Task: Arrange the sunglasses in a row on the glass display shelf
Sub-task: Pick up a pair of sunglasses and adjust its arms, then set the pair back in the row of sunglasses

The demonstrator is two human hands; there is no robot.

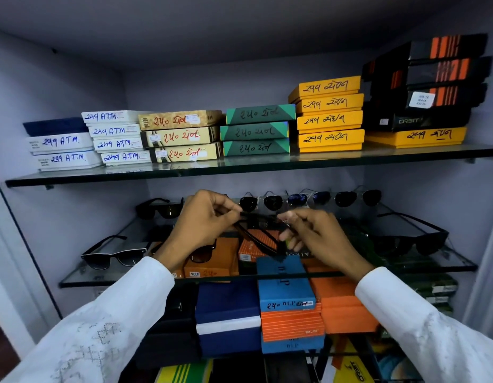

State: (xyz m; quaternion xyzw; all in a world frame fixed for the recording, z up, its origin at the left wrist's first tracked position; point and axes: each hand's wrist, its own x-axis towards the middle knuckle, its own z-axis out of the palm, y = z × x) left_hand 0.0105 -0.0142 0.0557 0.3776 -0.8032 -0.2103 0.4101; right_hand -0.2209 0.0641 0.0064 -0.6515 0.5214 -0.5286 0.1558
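Above the glass shelf [74, 276], both hands pinch one dark pair [260, 226], left hand [202, 217] and right hand [313, 230] each at a hinge end. Best to spread the arms fully, then set it level between its neighbours, lenses facing out.

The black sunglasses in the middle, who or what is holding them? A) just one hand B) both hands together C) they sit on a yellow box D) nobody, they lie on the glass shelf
B: the left hand pinches one end of the black sunglasses and the right hand pinches the other, above the glass display shelf.
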